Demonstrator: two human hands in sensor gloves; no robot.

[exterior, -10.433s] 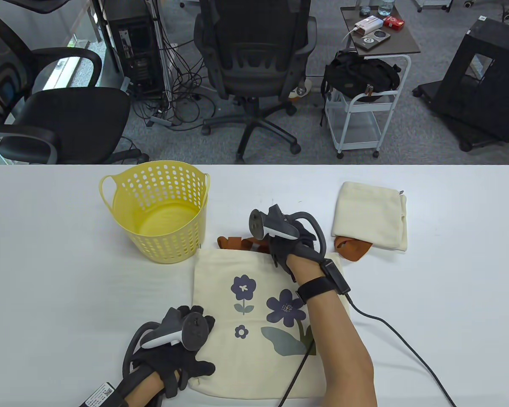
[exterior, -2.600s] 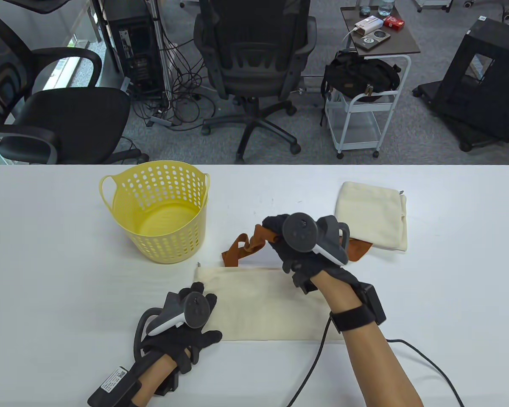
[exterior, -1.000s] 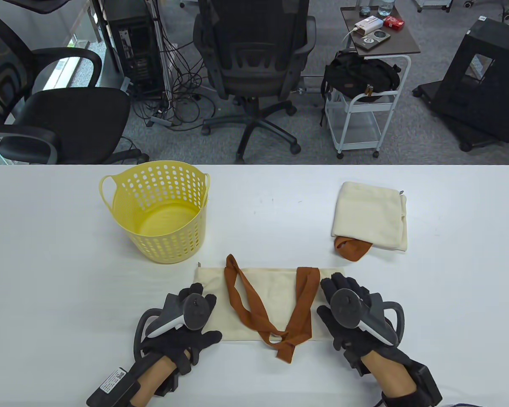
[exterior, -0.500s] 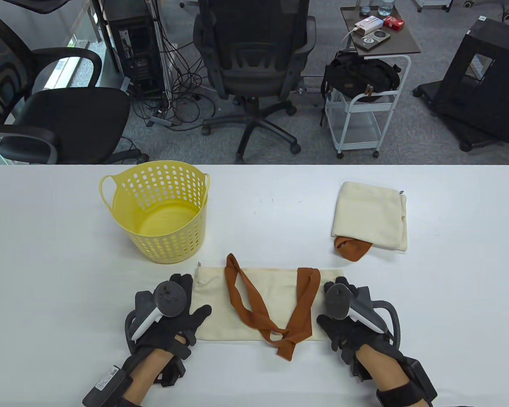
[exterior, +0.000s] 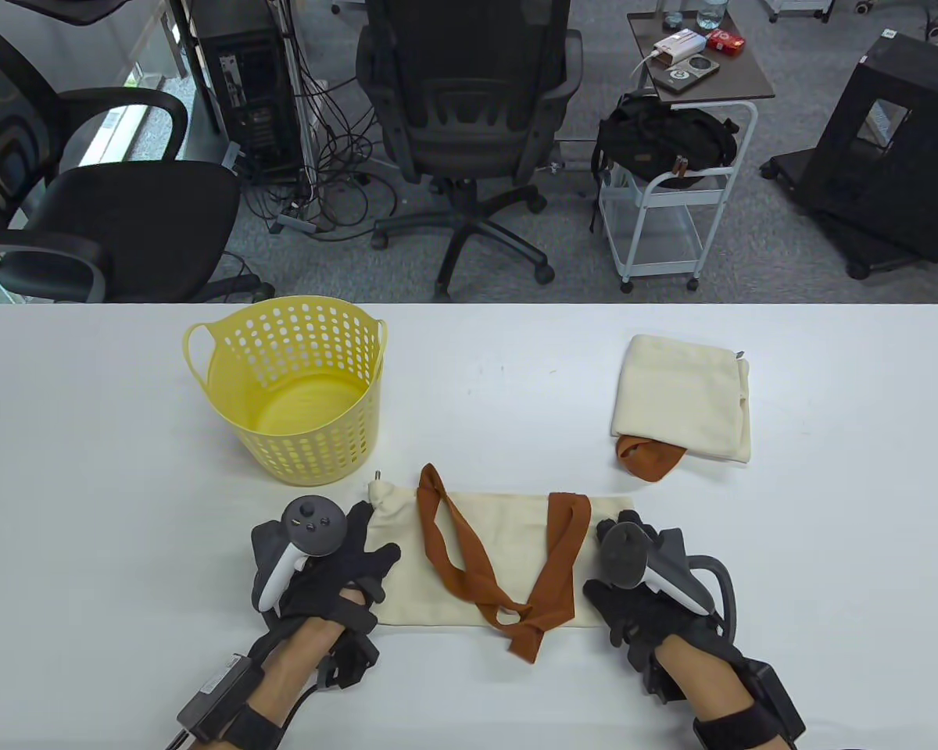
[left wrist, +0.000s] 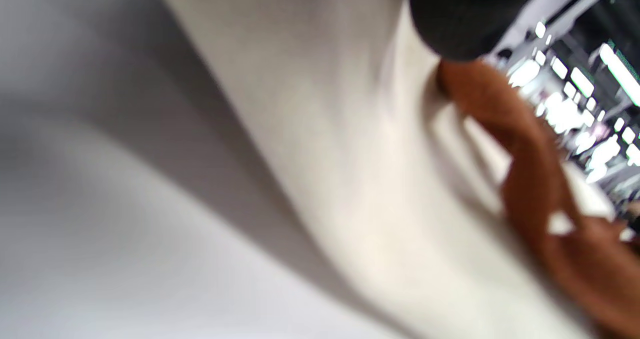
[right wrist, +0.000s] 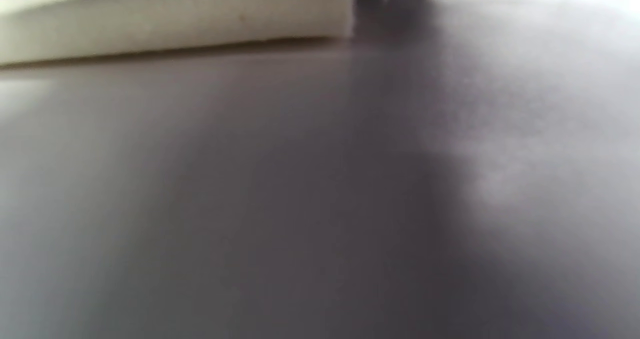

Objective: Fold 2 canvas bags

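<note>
A cream canvas bag (exterior: 508, 547), folded in half, lies at the table's front centre. Its brown straps (exterior: 477, 582) are laid across it. My left hand (exterior: 367, 539) grips the bag's left end, and the far left corner (exterior: 383, 496) is lifted and bunched. The left wrist view shows the raised cream cloth (left wrist: 350, 154) and a strap (left wrist: 540, 179), blurred. My right hand (exterior: 613, 555) rests palm down on the bag's right end; the right wrist view shows that end (right wrist: 175, 19) lying flat. A second folded bag (exterior: 684, 394) lies at the back right, its strap (exterior: 649, 457) sticking out.
A yellow perforated basket (exterior: 289, 391) stands just behind and left of the bag. The white table (exterior: 86, 508) is bare on the far left and right. Office chairs and a cart stand beyond the far edge.
My left hand has closed on the bag's left end and lifted its far corner. My right hand and the straps have stayed in place.
</note>
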